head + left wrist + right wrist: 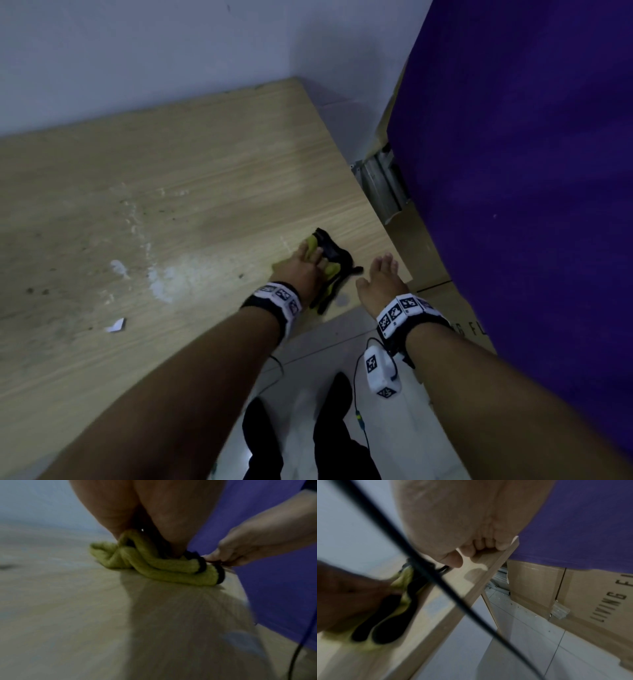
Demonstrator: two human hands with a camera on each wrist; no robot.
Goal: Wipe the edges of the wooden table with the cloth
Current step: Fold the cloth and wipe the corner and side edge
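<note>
Most of the job looks undone: white smears point(164, 284), dark specks and a paper scrap point(116, 325) sit mid-counter point(205, 164), cloth point(329, 270) only at the near right corner by the edge. Left hand point(301, 270) presses flat on the bunched yellow-black cloth, fingers extended. Right hand point(380, 281) holds nothing, fingers bent, tips resting on the counter's right edge just beside the cloth.

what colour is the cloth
Yellow-green with black trim, clearest in the left wrist view.

Cloth point(330, 265) on table point(171, 178) near corner.
</note>
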